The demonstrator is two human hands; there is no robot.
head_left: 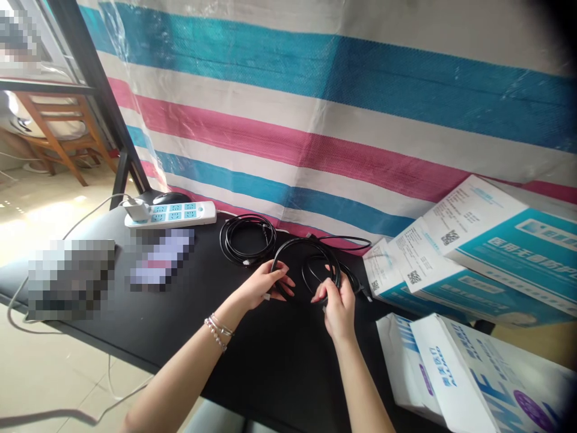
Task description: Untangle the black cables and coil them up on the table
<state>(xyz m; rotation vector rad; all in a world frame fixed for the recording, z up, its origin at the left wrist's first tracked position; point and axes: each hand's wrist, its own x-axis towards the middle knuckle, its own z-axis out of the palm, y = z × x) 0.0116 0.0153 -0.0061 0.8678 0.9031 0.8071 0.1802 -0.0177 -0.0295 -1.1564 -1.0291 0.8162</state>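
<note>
There is one view only, from a camera on the person's head. It looks forward and down at the black table (270,361), from close above its near edge. It faces the striped tarp (315,120) that hangs behind the table, and no second view shares this scene.

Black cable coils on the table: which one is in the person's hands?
The nearer black coil, gripped by the left hand and right hand. The other coil lies untouched, farther back beside the white power strip.
</note>
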